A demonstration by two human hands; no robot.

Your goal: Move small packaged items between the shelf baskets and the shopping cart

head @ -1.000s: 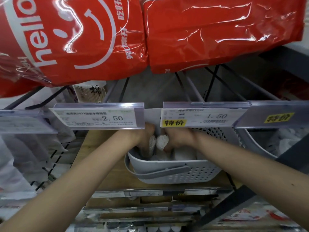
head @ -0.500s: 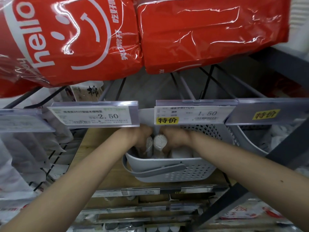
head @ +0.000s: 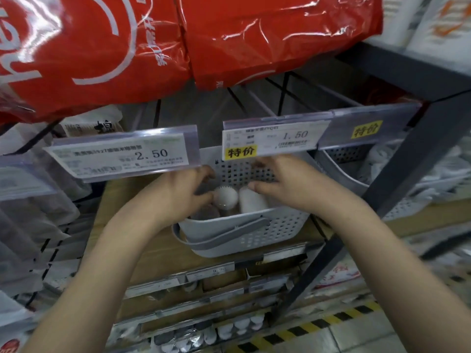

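A grey perforated basket (head: pixel 257 234) with a folded-down handle stands on the wooden shelf. Inside it stand small white tube-shaped packs (head: pixel 225 197), one with a ribbed round end. My left hand (head: pixel 183 193) hovers over the basket's left side with curled fingers apart and holds nothing. My right hand (head: pixel 283 183) hovers over the right side, fingertips close to a smooth white pack (head: pixel 251 203), and grips nothing. The shopping cart is out of view.
Clear price-tag strips reading 2.50 (head: pixel 122 155) and 1.50 (head: pixel 270 140) hang just above my hands. Big red bags (head: pixel 267 34) fill the shelf overhead. A second grey basket (head: pixel 341 169) sits to the right, behind a dark slanted shelf post (head: pixel 397 179). Lower shelves hold more small packs.
Both hands have pulled up and back out of the basket, leaving the white packs inside. The view has tilted down and shifted right.
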